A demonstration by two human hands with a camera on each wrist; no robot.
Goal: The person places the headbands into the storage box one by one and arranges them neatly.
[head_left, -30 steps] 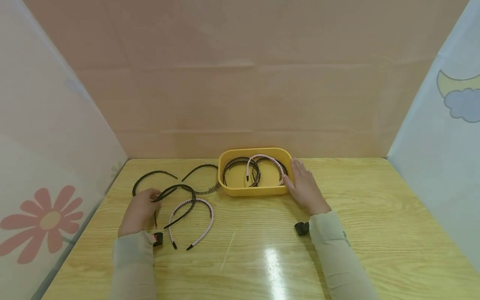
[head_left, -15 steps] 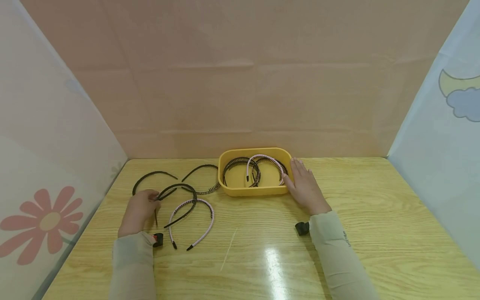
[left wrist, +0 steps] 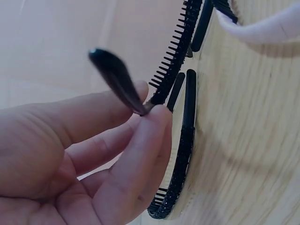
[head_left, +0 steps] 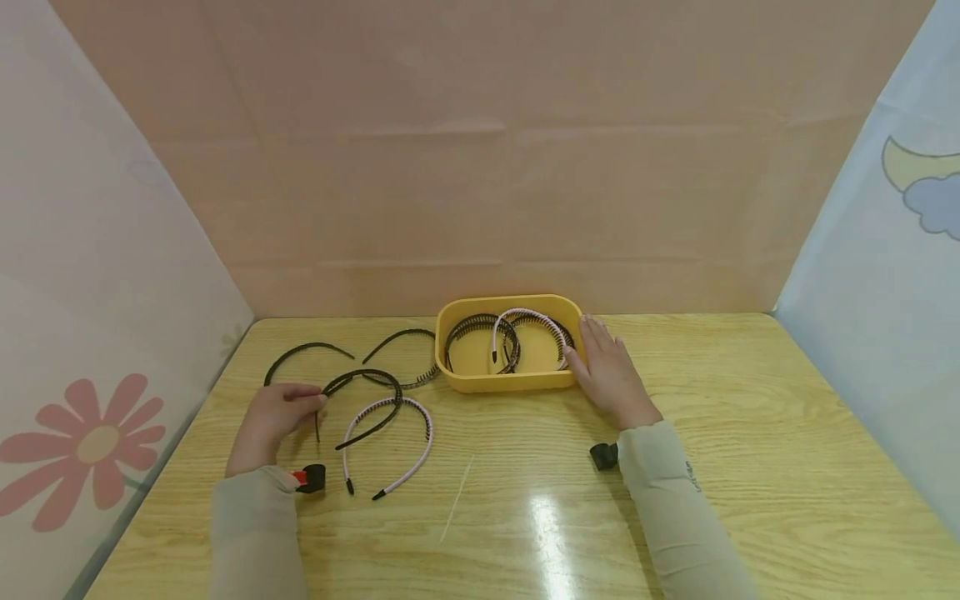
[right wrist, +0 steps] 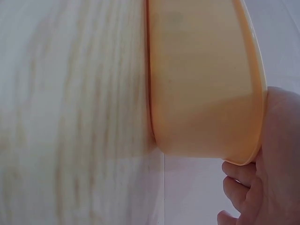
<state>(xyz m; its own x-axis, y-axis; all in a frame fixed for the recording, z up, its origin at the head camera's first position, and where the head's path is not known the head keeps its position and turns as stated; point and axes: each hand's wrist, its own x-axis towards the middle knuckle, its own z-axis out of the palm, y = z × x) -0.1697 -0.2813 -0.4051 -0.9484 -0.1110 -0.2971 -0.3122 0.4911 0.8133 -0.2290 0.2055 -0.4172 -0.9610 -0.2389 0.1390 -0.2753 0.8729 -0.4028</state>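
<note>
— Pinching a black toothed headband (left wrist: 177, 56) close to one tip, with thumb and fingers of the left hand (head_left: 272, 417), over the left part of the wood-grain tabletop (head_left: 787, 467).

— And with the right hand (head_left: 611, 375)?

— Grasping a yellow bin (head_left: 513, 383) at its right end, thumb over the rim, fingers along the outer wall.

— Crowded around the pinched band?

— Quite closely. See the pink headband (head_left: 429, 437), crossed by the pinched arc in the head view. Look left for another black headband (head_left: 300, 348), partly behind the left hand; look toward the bin for a dark headband (head_left: 408, 332), reaching its left wall.

— And inside the bin?

— Piled together: dark toothed headbands (head_left: 483, 317), with a pink-wrapped headband (head_left: 528, 312) across them at the right.

— Bordered by?

— Behind, by a brown backdrop (head_left: 480, 183); at the left, by a panel with a red flower (head_left: 97, 443); at the right, by one with a moon and cloud (head_left: 937, 200), cropped by the frame edge.

— Hard to make out?

— Impossible to count the dark bands in the bin, given the overlap, or to tell whether touching, pinched band and pink one. Blurred, too, in the left wrist view: the pinched tip.
</note>
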